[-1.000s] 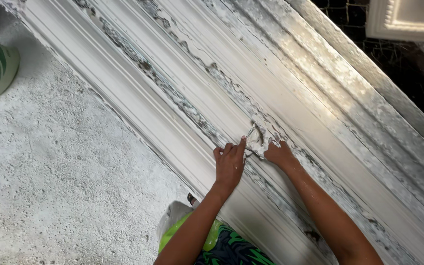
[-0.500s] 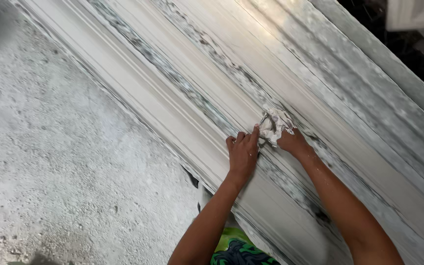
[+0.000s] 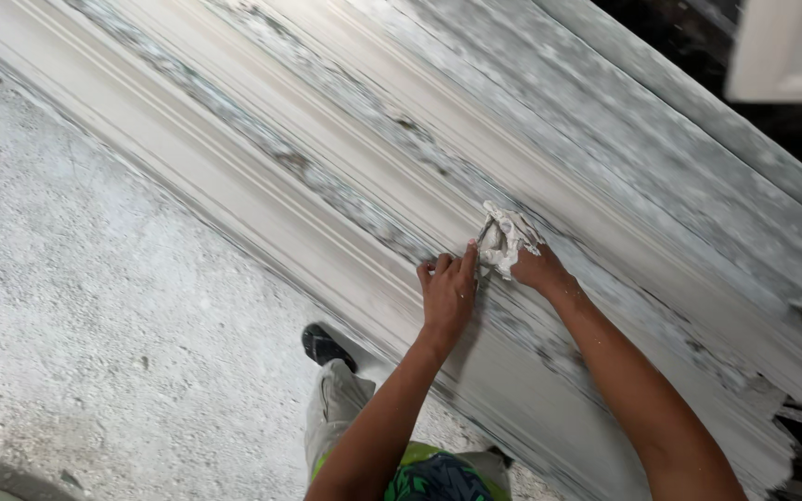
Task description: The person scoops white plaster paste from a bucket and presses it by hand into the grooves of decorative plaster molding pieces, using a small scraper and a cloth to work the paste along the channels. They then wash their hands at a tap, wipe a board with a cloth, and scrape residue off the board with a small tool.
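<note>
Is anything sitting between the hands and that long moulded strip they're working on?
Nothing visible does. The left hand lies flat on the long white moulding, and the right hand presses a plaster-caked wad with a thin tool directly against its ridges, so both are already in contact.

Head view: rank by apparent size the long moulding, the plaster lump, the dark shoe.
1. Long moulding, spans the frame.
2 and 3. Dark shoe and plaster lump, held in the right hand, look alike in size; the lump sits nearer the camera, so unranked.

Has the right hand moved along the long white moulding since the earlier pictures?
Cannot tell. The camera shifted; the right hand with its white lump sits in the same groove of the moulding, beside the left hand.
</note>
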